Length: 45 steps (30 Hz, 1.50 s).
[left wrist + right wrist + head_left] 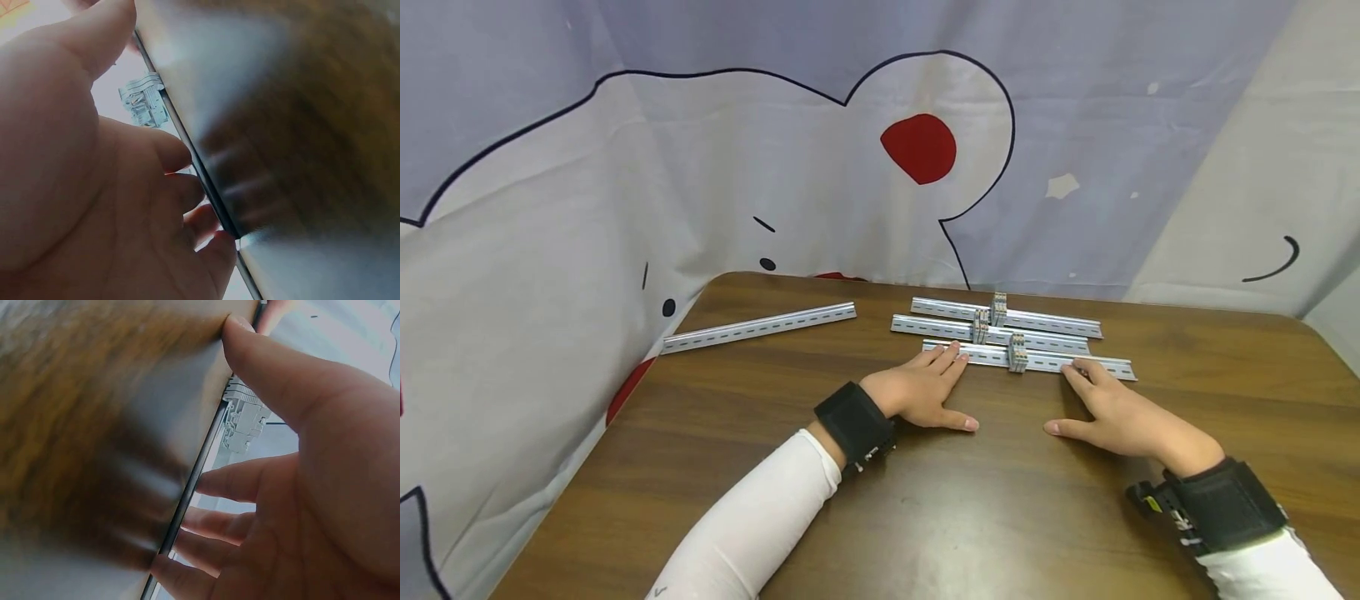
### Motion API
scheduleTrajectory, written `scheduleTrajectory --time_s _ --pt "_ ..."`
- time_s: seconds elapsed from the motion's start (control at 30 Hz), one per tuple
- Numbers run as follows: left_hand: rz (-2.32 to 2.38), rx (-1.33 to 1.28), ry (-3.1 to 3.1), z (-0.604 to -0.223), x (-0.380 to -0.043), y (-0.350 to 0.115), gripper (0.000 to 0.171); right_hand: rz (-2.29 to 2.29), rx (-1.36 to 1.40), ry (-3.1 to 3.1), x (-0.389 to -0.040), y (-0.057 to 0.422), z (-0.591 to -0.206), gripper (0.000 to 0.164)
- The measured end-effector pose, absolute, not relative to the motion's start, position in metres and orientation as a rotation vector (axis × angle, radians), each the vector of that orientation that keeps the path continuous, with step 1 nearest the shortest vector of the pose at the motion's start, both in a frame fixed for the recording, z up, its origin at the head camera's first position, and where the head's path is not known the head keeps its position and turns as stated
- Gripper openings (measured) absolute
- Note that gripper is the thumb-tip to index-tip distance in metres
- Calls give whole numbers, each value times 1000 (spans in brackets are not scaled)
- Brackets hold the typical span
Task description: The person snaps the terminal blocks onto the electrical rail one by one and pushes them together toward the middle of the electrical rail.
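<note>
The nearest of three slotted metal DIN rails (1048, 361) lies crosswise on the table, with a small stack of grey terminal blocks (1017, 354) clipped near its middle. My left hand (917, 394) touches the left part of this rail with its fingertips, thumb spread toward me. At the rail's right part, the fingertips of my right hand (1123, 419) touch its near edge, the thumb pointing left. Both wrist views show the hands' fingers extended to the rail edge. The terminal blocks appear beyond the thumb in the left wrist view (145, 100) and right wrist view (245, 419).
Just behind lie the middle rail (1045, 340) and the far rail (1052, 324), each with terminal blocks (981, 326) clipped on. A bare rail (760, 327) lies apart at the table's left edge. A printed cloth (820, 167) hangs behind the wooden table (962, 533).
</note>
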<state>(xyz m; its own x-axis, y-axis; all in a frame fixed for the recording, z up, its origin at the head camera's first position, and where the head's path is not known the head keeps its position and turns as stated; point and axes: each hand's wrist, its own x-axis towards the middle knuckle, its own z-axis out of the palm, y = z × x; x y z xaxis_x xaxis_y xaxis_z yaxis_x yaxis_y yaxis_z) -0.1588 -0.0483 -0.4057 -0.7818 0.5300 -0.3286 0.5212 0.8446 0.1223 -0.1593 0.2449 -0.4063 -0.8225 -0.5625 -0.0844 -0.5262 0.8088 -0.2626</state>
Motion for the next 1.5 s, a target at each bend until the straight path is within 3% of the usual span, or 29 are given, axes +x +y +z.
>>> scheduleTrajectory --time_s 0.3,0.5,0.6,0.7,0.87,1.1,1.23,1.5 --pt "347 892 2636 -406 -168 -69 90 -287 -872 2933 -156 234 -401 93" --pt "550 975 2686 -381 -172 -114 67 -677 -1063 3274 -146 194 -399 52" --pt "599 801 2768 -368 -168 -153 63 -951 -1163 3184 -146 158 -403 34" --pt "608 586 2883 -364 -165 -197 64 -1109 -1175 2982 -148 119 -407 27" --pt "589 240 2992 -371 -158 -255 67 -1122 -1092 2790 -162 62 -413 37" --pt "406 -73 2858 -386 -143 -274 95 -765 -931 2724 -202 11 -417 78" --pt "397 -110 2812 -393 -139 -272 96 -516 -911 2729 -219 -5 -420 90" --pt "260 52 2756 -393 -139 -273 91 -82 -1001 2700 -218 -4 -420 87"
